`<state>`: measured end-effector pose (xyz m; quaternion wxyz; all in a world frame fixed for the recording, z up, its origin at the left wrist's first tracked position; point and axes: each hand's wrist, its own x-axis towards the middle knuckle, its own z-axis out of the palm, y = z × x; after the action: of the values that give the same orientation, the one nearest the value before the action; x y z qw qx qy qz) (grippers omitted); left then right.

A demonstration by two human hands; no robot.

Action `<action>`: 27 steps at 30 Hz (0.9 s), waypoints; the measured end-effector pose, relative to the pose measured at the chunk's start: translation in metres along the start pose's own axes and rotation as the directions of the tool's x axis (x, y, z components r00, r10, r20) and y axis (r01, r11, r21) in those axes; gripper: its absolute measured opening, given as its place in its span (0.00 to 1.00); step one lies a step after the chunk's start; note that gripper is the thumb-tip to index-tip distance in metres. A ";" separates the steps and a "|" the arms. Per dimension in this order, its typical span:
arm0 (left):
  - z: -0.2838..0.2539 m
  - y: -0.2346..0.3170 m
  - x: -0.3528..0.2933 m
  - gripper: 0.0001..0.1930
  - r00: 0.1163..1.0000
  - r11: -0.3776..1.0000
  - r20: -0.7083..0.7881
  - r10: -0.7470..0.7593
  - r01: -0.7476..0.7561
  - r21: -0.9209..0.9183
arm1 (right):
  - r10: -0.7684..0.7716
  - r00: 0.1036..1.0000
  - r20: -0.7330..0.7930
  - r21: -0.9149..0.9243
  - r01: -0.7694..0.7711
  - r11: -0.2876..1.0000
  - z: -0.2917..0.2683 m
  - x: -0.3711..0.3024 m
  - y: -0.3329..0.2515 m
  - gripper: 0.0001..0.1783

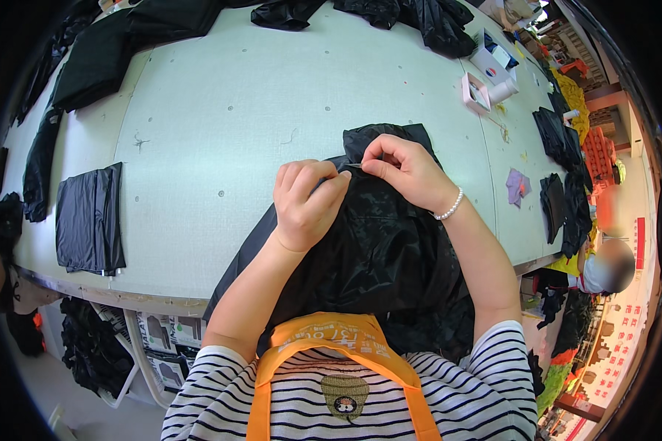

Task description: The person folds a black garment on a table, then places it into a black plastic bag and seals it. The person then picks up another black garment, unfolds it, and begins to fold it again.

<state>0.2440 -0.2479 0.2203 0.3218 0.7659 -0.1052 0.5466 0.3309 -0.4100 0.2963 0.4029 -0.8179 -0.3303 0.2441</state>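
Observation:
A black, slightly shiny garment point(375, 242) lies bunched over the near table edge and against my front, its upper end point(390, 136) spread on the tabletop. My left hand point(305, 202) is closed at the garment's upper edge, fingers curled and thumb pressed toward the right. Close beside it, my right hand point(408, 173) pinches the same edge between thumb and forefinger. A thin pale sliver point(354, 165) shows between the two sets of fingertips; it is too small to name. A beaded bracelet point(452, 204) circles my right wrist.
A folded black garment point(88, 219) lies on the pale table point(221, 117) at left. More black clothing point(95, 66) lines the far side. At right are a pink tray point(476, 93), a white cup point(503, 91), a box point(493, 59) and a purple cloth point(518, 187). Another person point(607, 268) is beyond.

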 end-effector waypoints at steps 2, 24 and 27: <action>-0.001 0.000 0.001 0.12 1.000 1.000 0.005 -0.011 0.011 0.011 | -0.015 0.997 -0.071 0.103 0.022 0.994 0.005 0.001 0.008 0.06; 0.000 -0.086 -0.016 0.20 0.831 0.775 0.146 -0.536 0.417 0.475 | 0.116 0.342 -0.932 -0.063 -0.471 0.880 -0.074 -0.090 0.282 0.08; 0.040 -0.045 0.002 0.20 0.824 0.790 0.145 -0.548 0.452 0.415 | 0.447 0.406 -0.797 0.123 -0.616 0.778 -0.099 -0.100 0.331 0.15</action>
<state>0.2987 -0.2373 0.1967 0.2927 0.8760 0.1647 0.3462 0.4445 -0.6844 0.0933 0.3256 -0.9330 0.1406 -0.0614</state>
